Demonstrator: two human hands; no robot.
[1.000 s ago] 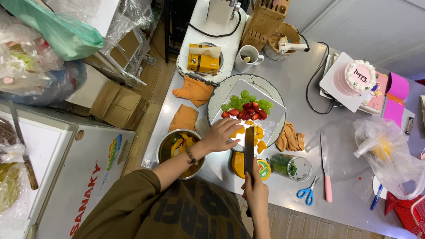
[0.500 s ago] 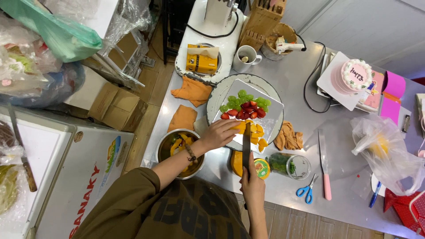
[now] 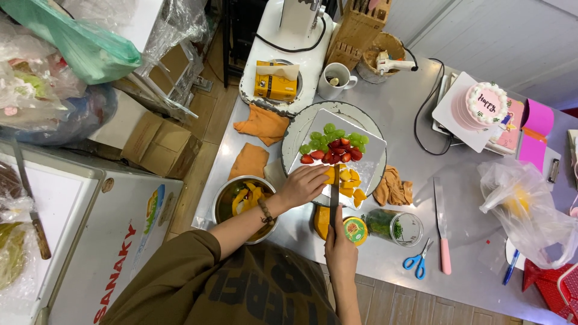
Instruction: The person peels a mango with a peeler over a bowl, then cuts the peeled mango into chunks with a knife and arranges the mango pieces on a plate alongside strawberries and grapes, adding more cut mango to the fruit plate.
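On the brushed steel bench (image 3: 481, 198), a square glossy board (image 3: 367, 150) lay across a round speckled plate (image 3: 295, 135), carrying green grapes, red strawberries and orange mango pieces (image 3: 348, 180). The left hand (image 3: 304, 183) curled over the mango, pressing it. The right hand (image 3: 340, 247) gripped a dark-handled knife (image 3: 333, 201), blade on the fruit.

The table (image 3: 475, 150) is brushed steel with a dull, matt sheen. A square tray (image 3: 367, 153) on it looks like polished metal, brighter than the table. The bowl (image 3: 224, 195) is shiny steel. Orange cloths (image 3: 260, 124) look soft and matt. The knife block (image 3: 356, 33) is bare wood. A clear plastic bag (image 3: 530, 210) is glossy and crinkled. The scissors (image 3: 418, 260) have smooth blue plastic handles.
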